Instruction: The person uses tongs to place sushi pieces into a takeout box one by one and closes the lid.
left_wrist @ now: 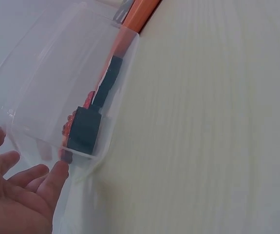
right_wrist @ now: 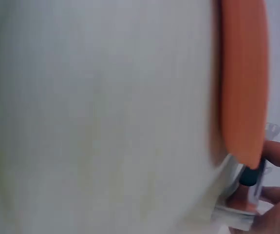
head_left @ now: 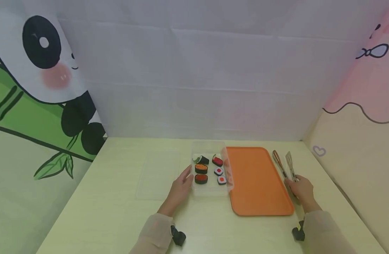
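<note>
A clear plastic container (head_left: 210, 192) holds several toy sushi pieces, among them an orange-topped piece (head_left: 201, 168) and a white roll with a red centre (head_left: 222, 180). My left hand (head_left: 181, 183) is at its left wall; the left wrist view shows the fingers (left_wrist: 57, 183) loosely extended with tips right at the wall, beside a dark-sided, red-topped piece (left_wrist: 84, 130). To the right of the orange tray (head_left: 259, 183), my right hand (head_left: 300, 190) grips metal tongs (head_left: 289, 162) by the handle end, their two heads spread and pointing away from me.
The tray lies right beside the container, whose right rim overlaps it in the head view. A flat, transparent lid (head_left: 157, 176) lies on the pale table (head_left: 99, 218) to the left. A white cloth wall (head_left: 194, 88) rises behind the table, with printed cartoon sheets at both sides.
</note>
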`<state>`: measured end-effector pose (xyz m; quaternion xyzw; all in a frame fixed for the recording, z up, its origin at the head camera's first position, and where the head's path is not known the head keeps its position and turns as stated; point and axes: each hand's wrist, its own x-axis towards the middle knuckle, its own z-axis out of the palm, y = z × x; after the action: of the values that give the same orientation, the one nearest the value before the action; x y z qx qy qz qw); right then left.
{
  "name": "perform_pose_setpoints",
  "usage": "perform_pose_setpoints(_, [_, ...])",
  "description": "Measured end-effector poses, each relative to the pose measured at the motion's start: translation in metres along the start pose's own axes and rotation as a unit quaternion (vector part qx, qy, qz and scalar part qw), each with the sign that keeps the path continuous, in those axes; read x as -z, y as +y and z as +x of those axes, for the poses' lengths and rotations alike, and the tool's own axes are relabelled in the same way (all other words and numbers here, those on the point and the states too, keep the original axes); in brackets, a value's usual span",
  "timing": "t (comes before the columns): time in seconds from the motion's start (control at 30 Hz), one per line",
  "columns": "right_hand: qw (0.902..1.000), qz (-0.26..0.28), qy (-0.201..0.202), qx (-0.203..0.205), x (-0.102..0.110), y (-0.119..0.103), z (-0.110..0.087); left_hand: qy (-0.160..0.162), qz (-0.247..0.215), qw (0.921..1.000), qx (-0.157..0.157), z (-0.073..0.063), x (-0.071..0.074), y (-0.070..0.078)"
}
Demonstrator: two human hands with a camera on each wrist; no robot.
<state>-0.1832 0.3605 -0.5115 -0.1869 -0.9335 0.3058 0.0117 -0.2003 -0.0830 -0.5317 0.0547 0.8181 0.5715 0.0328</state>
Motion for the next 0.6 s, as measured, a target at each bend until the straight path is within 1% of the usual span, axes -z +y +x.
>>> perform_pose_setpoints(0.03, [1.0, -0.007, 0.006, 0.004, 0.001, -0.003, 0.0, -0.002, -0.002, 1.0, 0.001, 0.001, 0.002, -0.001])
perform_pose_setpoints(0.13, [0.9988, -0.023, 0.028, 0.033, 0.004, -0.018, -0.002, -0.004, -0.016, 0.9999, -0.003, 0.002, 0.01, -0.005])
perform_pose_setpoints(0.2, [0.9984, 0.0, 0.035, 0.044, 0.005, -0.034, -0.004, -0.001, -0.021, 0.9997, -0.009, 0.001, 0.018, -0.007])
perform_pose_setpoints(0.27, [0.9969, 0.019, 0.041, 0.064, 0.005, -0.05, -0.006, 0.002, -0.022, 0.9996, -0.015, 0.001, 0.027, -0.007])
perform_pose_setpoints(0.37, [0.9934, 0.047, 0.034, 0.099, 0.003, -0.076, -0.01, 0.005, -0.014, 0.9997, -0.019, 0.0, 0.041, -0.009])
perform_pose_setpoints(0.5, [0.9836, 0.086, 0.016, 0.158, -0.002, -0.111, -0.019, 0.008, 0.008, 0.9996, -0.025, -0.001, 0.06, -0.011])
perform_pose_setpoints(0.6, [0.9774, 0.118, 0.0, 0.176, -0.01, -0.139, -0.026, 0.011, 0.03, 0.9992, -0.022, -0.001, 0.075, -0.014])
